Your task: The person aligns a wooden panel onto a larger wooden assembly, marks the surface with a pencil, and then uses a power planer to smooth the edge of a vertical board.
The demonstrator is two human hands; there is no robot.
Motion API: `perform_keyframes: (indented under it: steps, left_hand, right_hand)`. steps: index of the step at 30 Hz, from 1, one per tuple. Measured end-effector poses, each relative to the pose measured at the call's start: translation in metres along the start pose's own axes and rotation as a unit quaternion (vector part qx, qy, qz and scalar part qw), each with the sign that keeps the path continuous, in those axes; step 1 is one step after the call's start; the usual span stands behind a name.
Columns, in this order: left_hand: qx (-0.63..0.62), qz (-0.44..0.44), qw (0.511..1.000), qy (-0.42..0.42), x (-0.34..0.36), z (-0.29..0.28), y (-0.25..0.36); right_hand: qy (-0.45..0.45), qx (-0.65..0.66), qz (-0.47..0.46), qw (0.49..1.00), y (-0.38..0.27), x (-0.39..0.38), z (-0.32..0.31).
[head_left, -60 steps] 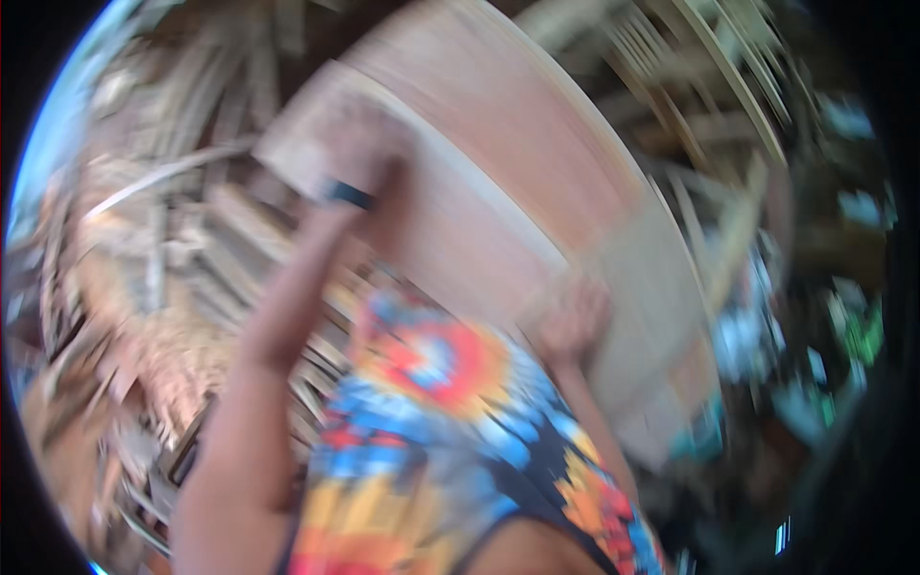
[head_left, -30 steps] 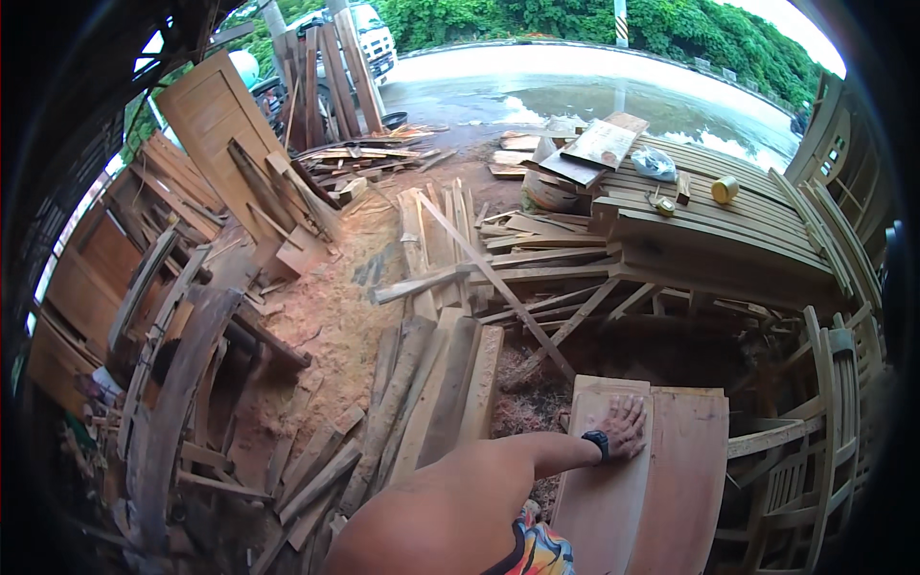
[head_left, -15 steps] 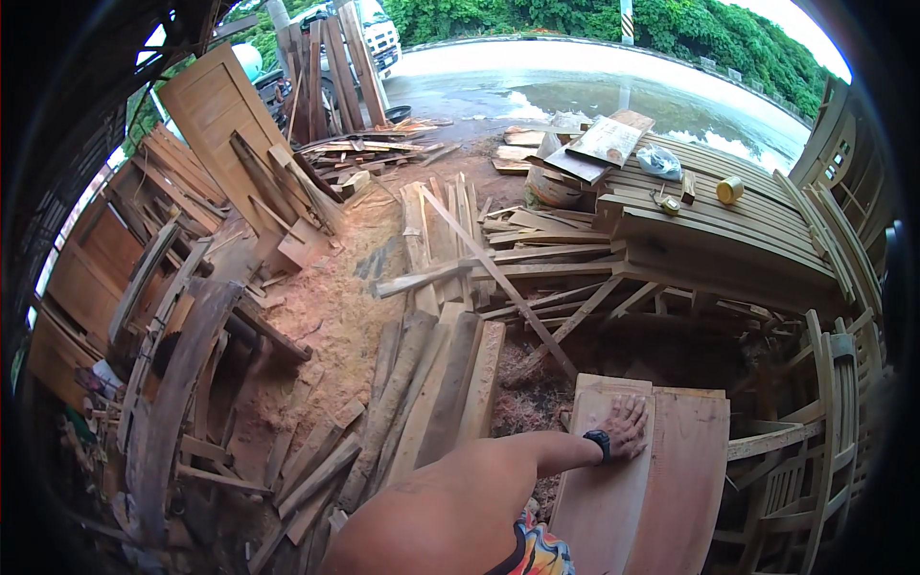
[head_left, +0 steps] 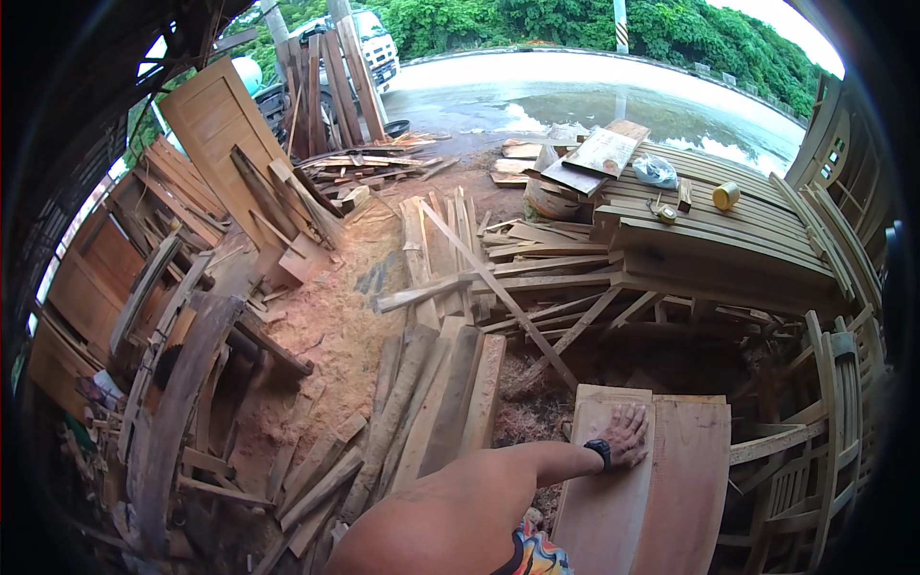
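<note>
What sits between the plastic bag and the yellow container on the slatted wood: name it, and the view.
A small wooden block lies between the plastic bag and the yellow container, as the head view shows.

Boards (head_left: 671,479), 2 pieces: wood, smooth, matt. Stacked timbers (head_left: 393,441): wood, rough, matt. Panelled door (head_left: 216,134): wood, smooth. Slatted tabletop (head_left: 767,230): wood, matt. Bag (head_left: 655,172): thin plastic, translucent, crinkled, glossy. Garment (head_left: 539,554): printed cloth. Sawdust (head_left: 335,316): loose, matt, rough-textured. Roadway (head_left: 479,86): wet, glossy, mirror-like in patches.
</note>
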State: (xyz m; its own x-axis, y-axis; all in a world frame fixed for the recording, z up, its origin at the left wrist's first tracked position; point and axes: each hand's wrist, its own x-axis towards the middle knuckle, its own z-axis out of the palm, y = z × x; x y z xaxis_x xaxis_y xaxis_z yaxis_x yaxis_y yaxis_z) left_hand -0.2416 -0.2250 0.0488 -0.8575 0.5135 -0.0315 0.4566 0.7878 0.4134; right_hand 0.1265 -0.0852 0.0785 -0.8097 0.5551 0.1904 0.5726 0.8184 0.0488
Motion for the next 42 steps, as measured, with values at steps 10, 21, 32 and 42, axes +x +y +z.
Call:
perform_keyframes:
  steps: [10, 21, 32, 42]
  left_hand:
    - [0.029, 0.002, 0.998, -0.064, 0.008, -0.019, 0.029]
    - [0.133, 0.035, 0.99, -0.014, 0.023, 0.046, -0.02]
    - [0.205, 0.048, 0.973, 0.098, 0.031, 0.062, -0.023]
    - [0.231, 0.06, 0.964, 0.117, 0.037, 0.059, -0.042]
  right_hand:
    - [0.027, -0.014, 0.026, 0.999, 0.02, -0.017, 0.012]
    - [0.105, -0.017, 0.016, 0.994, 0.028, -0.038, 0.034]
    - [-0.045, 0.106, 0.117, 0.987, 0.043, -0.041, 0.015]
    - [-0.055, 0.096, 0.118, 0.987, 0.03, -0.04, 0.014]
